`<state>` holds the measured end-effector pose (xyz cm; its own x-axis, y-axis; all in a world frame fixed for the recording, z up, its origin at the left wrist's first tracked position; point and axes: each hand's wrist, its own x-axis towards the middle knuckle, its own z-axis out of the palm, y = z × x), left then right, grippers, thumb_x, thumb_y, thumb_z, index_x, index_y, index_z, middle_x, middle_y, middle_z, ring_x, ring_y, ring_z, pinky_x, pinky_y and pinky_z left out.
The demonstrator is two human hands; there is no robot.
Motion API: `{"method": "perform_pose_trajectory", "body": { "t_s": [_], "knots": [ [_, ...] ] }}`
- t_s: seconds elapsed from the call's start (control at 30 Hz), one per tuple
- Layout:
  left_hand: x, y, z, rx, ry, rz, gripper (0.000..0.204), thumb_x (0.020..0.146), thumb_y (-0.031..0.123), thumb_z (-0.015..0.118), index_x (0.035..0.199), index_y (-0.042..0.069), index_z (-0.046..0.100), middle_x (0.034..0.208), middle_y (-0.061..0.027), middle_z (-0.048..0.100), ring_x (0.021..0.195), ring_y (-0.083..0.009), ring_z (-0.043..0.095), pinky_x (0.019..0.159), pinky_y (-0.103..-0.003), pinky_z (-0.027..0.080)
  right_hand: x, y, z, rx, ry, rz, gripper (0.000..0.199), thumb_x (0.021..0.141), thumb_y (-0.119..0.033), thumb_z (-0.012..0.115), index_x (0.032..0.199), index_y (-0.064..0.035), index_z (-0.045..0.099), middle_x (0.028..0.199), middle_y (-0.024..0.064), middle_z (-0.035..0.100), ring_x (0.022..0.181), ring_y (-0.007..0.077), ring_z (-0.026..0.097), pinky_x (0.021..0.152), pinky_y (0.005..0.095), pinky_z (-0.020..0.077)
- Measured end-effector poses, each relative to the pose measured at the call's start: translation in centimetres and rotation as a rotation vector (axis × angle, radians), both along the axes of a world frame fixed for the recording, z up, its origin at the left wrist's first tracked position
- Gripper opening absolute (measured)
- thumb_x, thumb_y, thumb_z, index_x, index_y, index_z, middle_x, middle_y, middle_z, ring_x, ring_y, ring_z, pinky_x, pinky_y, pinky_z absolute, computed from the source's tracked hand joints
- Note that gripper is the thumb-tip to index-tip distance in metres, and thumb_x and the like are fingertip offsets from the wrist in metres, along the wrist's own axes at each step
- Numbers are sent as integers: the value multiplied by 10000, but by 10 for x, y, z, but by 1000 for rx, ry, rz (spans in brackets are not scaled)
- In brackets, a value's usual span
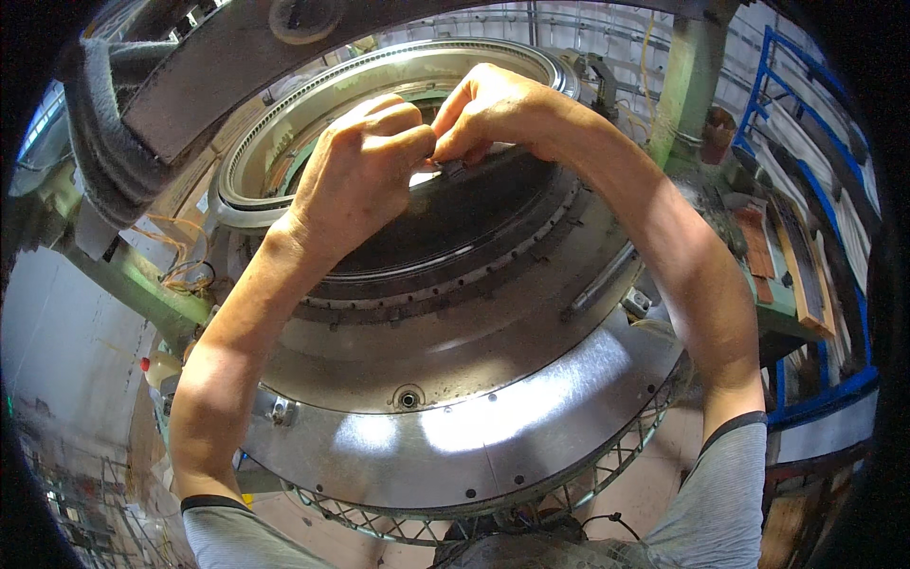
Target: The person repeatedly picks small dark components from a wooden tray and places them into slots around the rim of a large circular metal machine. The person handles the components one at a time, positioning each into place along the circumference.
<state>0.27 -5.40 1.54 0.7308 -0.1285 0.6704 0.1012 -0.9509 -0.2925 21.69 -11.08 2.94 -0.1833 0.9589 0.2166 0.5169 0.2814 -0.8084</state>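
Both my hands are raised and meet over the round metal machine (455, 360), above its dark central cylinder (455, 226). My left hand (365, 166) is closed, fingers curled, its knuckles upward. Touching or nearly touching it, my right hand (498, 114) bends in from the right with thumb and forefinger pinched together. A small pale, shiny piece (426, 177) shows just below the fingertips. What it is, and which hand has it, I cannot make out. Behind the hands rises a large toothed metal ring (248, 152), partly covered by them.
A wide polished metal plate (559, 403) curves around the machine's near side. Green posts (684, 90) stand around it, and a dark beam (204, 90) crosses the upper left. At the right are a blue rack (758, 85) and a side table with a wooden-edged piece (801, 270).
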Motion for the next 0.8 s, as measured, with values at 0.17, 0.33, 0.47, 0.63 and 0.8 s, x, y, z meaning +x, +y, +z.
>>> {"method": "perform_pose_trajectory", "body": {
  "t_s": [0.17,0.33,0.47,0.63,0.8],
  "knots": [
    [2,-3,0,-20,7,-33,191,732,-84,722,849,38,632,850,-105,606,835,-307,647,754,-409,558,2,0,-1,20,15,19,276,734,-125,817,985,-15,840,821,87,759,725,167,696,705,295,577],
    [4,-3,0,-38,14,-35,178,737,-73,730,847,33,640,845,-111,611,843,-313,653,755,-413,554,4,4,-3,22,33,2,222,742,-123,855,938,-20,844,801,82,763,703,157,680,647,295,555],
    [6,-4,0,-38,22,-29,164,739,-64,733,846,29,651,851,-112,625,853,-307,662,767,-405,565,5,4,-3,34,29,-10,202,750,-127,872,916,-14,844,793,82,764,675,156,666,612,301,538],
    [9,-6,-2,-45,31,0,153,737,-59,736,842,19,657,865,-113,641,864,-299,666,785,-393,575,9,3,-2,9,-8,-14,268,733,-88,797,981,8,832,830,101,765,737,165,696,728,290,583],
    [14,-4,-2,-22,35,-12,157,724,-67,728,836,13,653,870,-114,635,875,-303,661,790,-394,574,13,5,-6,58,66,20,198,743,-92,837,920,-4,841,775,87,765,638,153,660,599,302,535]
  ]
}}
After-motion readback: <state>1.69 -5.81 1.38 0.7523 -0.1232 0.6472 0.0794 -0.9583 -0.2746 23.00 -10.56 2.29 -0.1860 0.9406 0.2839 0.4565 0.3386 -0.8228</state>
